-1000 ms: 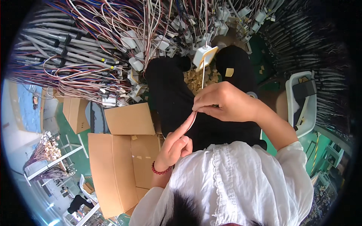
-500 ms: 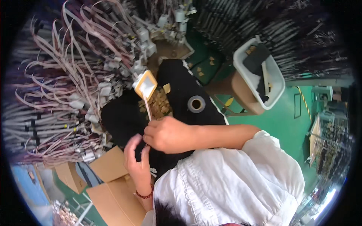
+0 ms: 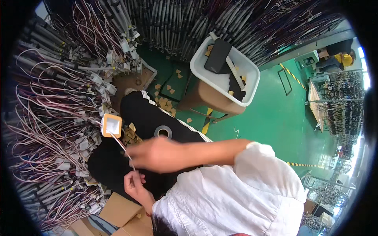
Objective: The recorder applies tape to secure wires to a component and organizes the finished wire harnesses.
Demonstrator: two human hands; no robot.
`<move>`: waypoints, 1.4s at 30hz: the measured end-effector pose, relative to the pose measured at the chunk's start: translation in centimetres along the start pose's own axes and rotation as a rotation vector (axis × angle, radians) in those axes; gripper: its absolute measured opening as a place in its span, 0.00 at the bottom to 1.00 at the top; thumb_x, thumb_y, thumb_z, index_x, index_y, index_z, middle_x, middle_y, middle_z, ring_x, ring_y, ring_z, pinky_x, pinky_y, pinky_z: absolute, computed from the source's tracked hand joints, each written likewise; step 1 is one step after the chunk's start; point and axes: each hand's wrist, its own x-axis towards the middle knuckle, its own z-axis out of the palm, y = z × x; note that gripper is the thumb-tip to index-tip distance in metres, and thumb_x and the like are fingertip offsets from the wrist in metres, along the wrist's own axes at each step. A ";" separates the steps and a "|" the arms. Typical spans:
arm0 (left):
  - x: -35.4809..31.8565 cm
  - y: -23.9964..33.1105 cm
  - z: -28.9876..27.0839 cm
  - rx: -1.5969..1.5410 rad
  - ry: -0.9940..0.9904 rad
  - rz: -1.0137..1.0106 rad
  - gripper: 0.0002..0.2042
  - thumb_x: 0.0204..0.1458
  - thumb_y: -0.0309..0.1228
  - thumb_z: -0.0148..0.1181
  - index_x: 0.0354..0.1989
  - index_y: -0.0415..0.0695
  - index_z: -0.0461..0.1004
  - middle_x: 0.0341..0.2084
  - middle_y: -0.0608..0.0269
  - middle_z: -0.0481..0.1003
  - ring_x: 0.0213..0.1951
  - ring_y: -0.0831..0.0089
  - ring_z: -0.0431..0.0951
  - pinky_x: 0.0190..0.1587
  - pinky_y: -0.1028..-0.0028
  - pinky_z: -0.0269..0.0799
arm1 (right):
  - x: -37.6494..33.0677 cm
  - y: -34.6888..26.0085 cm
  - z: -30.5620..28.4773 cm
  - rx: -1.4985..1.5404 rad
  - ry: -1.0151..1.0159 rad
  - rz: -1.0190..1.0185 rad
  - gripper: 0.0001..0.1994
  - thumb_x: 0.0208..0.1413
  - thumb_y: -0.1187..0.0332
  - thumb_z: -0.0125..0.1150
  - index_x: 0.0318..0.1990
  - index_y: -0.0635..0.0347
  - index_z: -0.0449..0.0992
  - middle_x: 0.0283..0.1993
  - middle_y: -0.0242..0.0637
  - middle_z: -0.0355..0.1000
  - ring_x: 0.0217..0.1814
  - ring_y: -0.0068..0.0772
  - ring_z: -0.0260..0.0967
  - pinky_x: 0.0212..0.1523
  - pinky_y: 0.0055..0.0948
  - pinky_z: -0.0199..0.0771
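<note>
A white square housing (image 3: 104, 126) with a tan frame round its opening (image 3: 112, 125) stands among the cable bundles, just beyond my knees. Thin light-coloured wires (image 3: 120, 144) run from it down toward me. My left hand (image 3: 136, 186) is closed, pinching the lower end of these wires. Across their middle lies my right hand (image 3: 151, 155), smeared by motion, so its finger pose is unclear. On my black-trousered lap rests a dark roll of tape (image 3: 163, 131). Small tan square pieces (image 3: 130, 136) lie heaped between my legs, partly hidden by the right hand.
Dense hanging cables (image 3: 47, 129) crowd the left and far side. To the right a white tub (image 3: 252, 92) on a brown stool (image 3: 208, 98) holds a black case (image 3: 218, 56) and scraps. Tan squares litter the green floor (image 3: 271, 118). Cardboard (image 3: 119, 208) sits at lower left.
The whole view has turned, bringing the tub and housing leftward. My left hand has closed on the wires' lower end; my right hand now blurs along the wires.
</note>
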 end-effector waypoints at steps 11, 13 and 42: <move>0.9 -0.3 2.2 -0.414 -0.026 -0.093 0.08 0.64 0.31 0.49 0.42 0.41 0.71 0.44 0.63 0.71 0.31 0.82 0.66 0.37 0.77 0.65 | -24.9 20.4 -21.5 -0.568 -0.348 1.211 0.13 0.37 0.71 0.65 0.36 0.51 0.83 0.39 0.40 0.77 0.43 0.44 0.75 0.43 0.40 0.75; 1.1 -0.1 2.5 -0.406 -0.027 -0.131 0.08 0.64 0.31 0.48 0.42 0.41 0.71 0.44 0.63 0.71 0.29 0.83 0.65 0.34 0.79 0.63 | -26.7 21.1 -20.4 -0.612 -0.379 1.177 0.13 0.36 0.71 0.66 0.35 0.48 0.82 0.40 0.39 0.76 0.44 0.44 0.74 0.44 0.40 0.75; 1.1 0.7 1.6 -0.589 -0.099 -0.213 0.08 0.63 0.33 0.50 0.44 0.42 0.69 0.51 0.59 0.72 0.33 0.82 0.69 0.24 0.85 0.57 | -20.5 13.5 -20.8 -0.220 0.699 1.038 0.10 0.45 0.72 0.67 0.37 0.60 0.79 0.29 0.34 0.76 0.32 0.24 0.73 0.35 0.27 0.72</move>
